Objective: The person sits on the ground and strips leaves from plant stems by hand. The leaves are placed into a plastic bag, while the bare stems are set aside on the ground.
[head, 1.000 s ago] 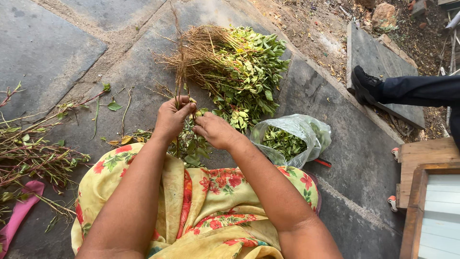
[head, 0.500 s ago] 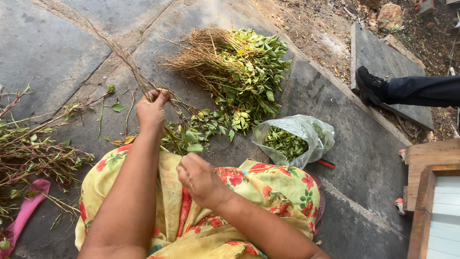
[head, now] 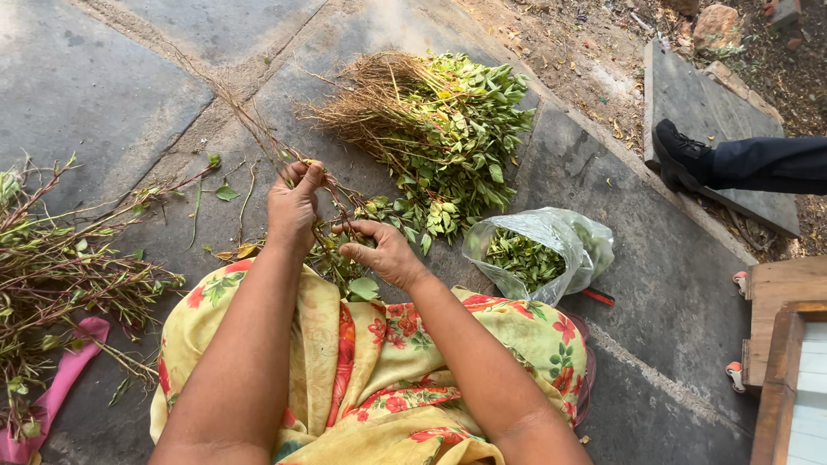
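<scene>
Now | L hand (head: 295,209) & R hand (head: 383,252) grip pinching leafy stalk (head: 338,226) | stem thin, brownish, green lvs low

The fingertips of the left hand (head: 295,207) are hidden behind the stem (head: 258,138) they clasp. The lower sprig is covered by the right hand (head: 383,252). The pink cloth (head: 52,392) is cut off at the near left corner. The trouser leg (head: 767,164) and its wearer leave the frame at the right edge. The wooden frame (head: 780,362) is cropped near right. Bag (head: 538,254) contents: leaf type too small to tell.
</scene>
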